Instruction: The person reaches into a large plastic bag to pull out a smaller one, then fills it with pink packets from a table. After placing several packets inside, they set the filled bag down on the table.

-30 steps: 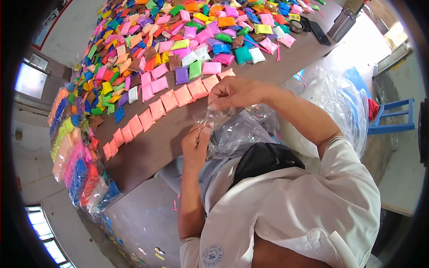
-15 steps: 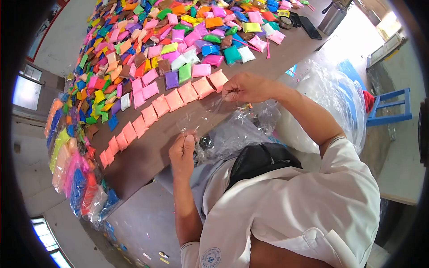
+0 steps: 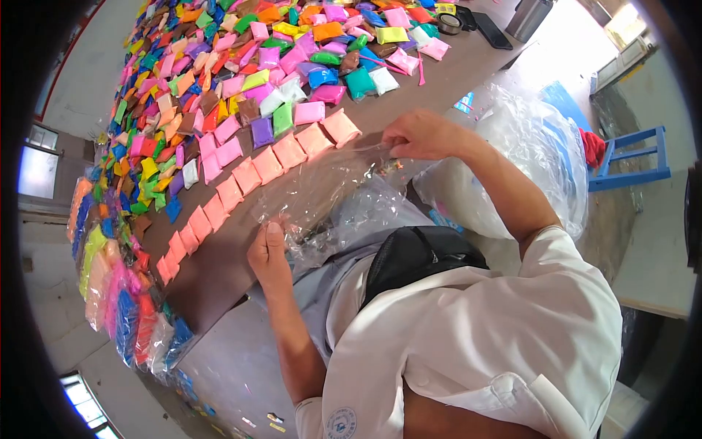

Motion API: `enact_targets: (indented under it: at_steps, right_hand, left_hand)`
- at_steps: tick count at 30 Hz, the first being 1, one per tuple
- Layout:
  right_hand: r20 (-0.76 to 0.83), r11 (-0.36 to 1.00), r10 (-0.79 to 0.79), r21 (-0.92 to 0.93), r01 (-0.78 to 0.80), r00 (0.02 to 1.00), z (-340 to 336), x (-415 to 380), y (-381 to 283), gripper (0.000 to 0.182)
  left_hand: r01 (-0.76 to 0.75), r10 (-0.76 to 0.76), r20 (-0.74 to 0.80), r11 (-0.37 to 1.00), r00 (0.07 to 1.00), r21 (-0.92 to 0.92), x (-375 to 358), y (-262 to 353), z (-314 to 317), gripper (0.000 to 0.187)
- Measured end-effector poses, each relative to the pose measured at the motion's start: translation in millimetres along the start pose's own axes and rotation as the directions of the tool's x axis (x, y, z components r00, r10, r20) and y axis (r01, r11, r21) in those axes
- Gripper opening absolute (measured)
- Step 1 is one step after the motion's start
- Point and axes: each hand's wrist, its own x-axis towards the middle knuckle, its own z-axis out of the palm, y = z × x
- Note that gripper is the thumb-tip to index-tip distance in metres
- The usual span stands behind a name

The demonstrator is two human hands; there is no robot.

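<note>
Plastic bag (image 3: 322, 190): clear, thin and wrinkled, stretched between the two hands over the near edge of the tabletop (image 3: 219, 256) and the person's lap; whether it touches the tabletop, I cannot tell.
Left hand (image 3: 270, 256): at the lower left end of the bag, thumb up, fingers pinching its edge.
Right hand (image 3: 420, 137): at the upper right end of the bag, fingers pressed together on its edge, pulling the film taut.
Row of salmon packets (image 3: 247, 175): laid side by side in a slanting, slightly curved line on the tabletop, just beyond the bag; neighbours touch or overlap a little.
Heap of packets (image 3: 256, 66): pink, purple, green, blue, yellow, orange, red, brown and white, spread over the far part of the tabletop behind the row.
Bulging clear bags (image 3: 139, 322): at the left end of the tabletop, holding things in yellow, peach, pink, blue, red and white.
Pink strips (image 3: 421, 69): at the right edge of the heap.
Far right of the tabletop: a roll of tape (image 3: 448, 23), a dark phone (image 3: 491, 31) lying flat and a metal flask (image 3: 529, 18).
Right of the tabletop: a big white plastic sack (image 3: 512, 161), with a red cloth (image 3: 592, 148) and a blue stool (image 3: 636, 161) beside it.
Clothing: a pale shirt (image 3: 497, 322), open in front, and a black pouch (image 3: 424, 256) at the waist.
</note>
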Motion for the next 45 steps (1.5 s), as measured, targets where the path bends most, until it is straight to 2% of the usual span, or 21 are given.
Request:
enact_targets:
  at_steps: [4, 7, 10, 13, 16, 18, 20, 23, 26, 29, 32, 35, 38, 41, 45]
  right_hand:
    - [-0.021, 0.99, -0.022, 0.138, 0.025, 1.0, -9, -16, 16, 0.023]
    - [-0.13, 0.963, -0.036, 0.262, 0.069, 0.991, -8, -17, 24, 0.021]
    - [-0.301, 0.945, 0.044, 0.323, 0.058, 0.953, -3, -10, 25, 0.021]
    - [-0.623, 0.994, -0.064, 0.03, 0.105, 0.779, 5, -7, 5, 0.024]
    - [-0.737, 0.948, -0.28, -0.11, 0.299, 0.616, 25, -8, -29, 0.031]
    - [-0.623, 0.878, -0.351, 0.04, 0.477, 0.699, 47, -12, -58, 0.038]
    - [-0.532, 0.838, -0.309, 0.24, 0.49, 0.788, 69, -10, -83, 0.042]
    - [-0.172, 0.846, -0.237, 0.447, 0.29, 0.956, 91, 2, -97, 0.044]
    - [0.149, 0.846, -0.255, 0.514, 0.145, 0.955, 88, 10, -106, 0.037]
    - [0.069, 0.841, -0.408, 0.417, 0.345, 0.91, 109, 16, -102, 0.029]
    - [-0.146, 0.743, -0.601, 0.259, 0.617, 0.786, 125, 20, -93, 0.024]
    - [-0.221, 0.803, -0.585, -0.021, 0.595, 0.781, 118, 12, -105, 0.019]
    - [-0.143, 0.814, -0.58, -0.158, 0.559, 0.802, 116, 8, -112, 0.012]
    - [-0.175, 0.781, -0.618, -0.244, 0.574, 0.766, 119, 12, -114, 0.01]
    - [-0.204, 0.766, -0.637, -0.27, 0.583, 0.743, 122, 19, -120, 0.011]
  left_hand:
    - [-0.004, 0.004, 0.026, 1.0, 1.0, 0.002, -1, -9, -7, 0.037]
    - [-0.022, 0.022, 0.02, 1.0, 1.0, -0.013, -1, -13, -6, 0.039]
    - [0.029, -0.031, -0.028, 0.997, 0.999, -0.077, -1, -12, -1, 0.039]
    - [0.118, -0.127, -0.052, 0.982, 0.991, -0.147, 1, -8, -1, 0.04]
    - [0.13, -0.147, -0.074, 0.971, 0.986, -0.199, 4, -5, 3, 0.04]
    - [0.121, -0.134, -0.055, 0.973, 0.989, -0.195, 6, -9, 4, 0.04]
    - [0.104, -0.11, -0.04, 0.985, 0.993, -0.136, 6, -7, 4, 0.041]
    - [0.066, -0.068, -0.023, 0.993, 0.997, -0.097, 4, -7, 4, 0.04]
    - [0.065, -0.067, -0.017, 0.993, 0.998, -0.098, 3, -10, 0, 0.038]
    - [0.11, -0.11, 0.007, 0.988, 0.994, -0.111, 2, -12, -1, 0.035]
    - [0.091, -0.084, 0.068, 0.99, 0.994, -0.109, 1, -12, 1, 0.034]
    - [0.072, -0.055, 0.14, 0.991, 0.989, -0.115, 1, -20, -1, 0.035]
    - [0.064, -0.042, 0.182, 0.991, 0.982, -0.114, 1, -15, -4, 0.037]
    - [0.065, -0.046, 0.202, 0.994, 0.978, -0.091, 2, -11, -5, 0.039]
    - [0.094, -0.076, 0.217, 0.993, 0.973, -0.074, 1, -6, -12, 0.038]
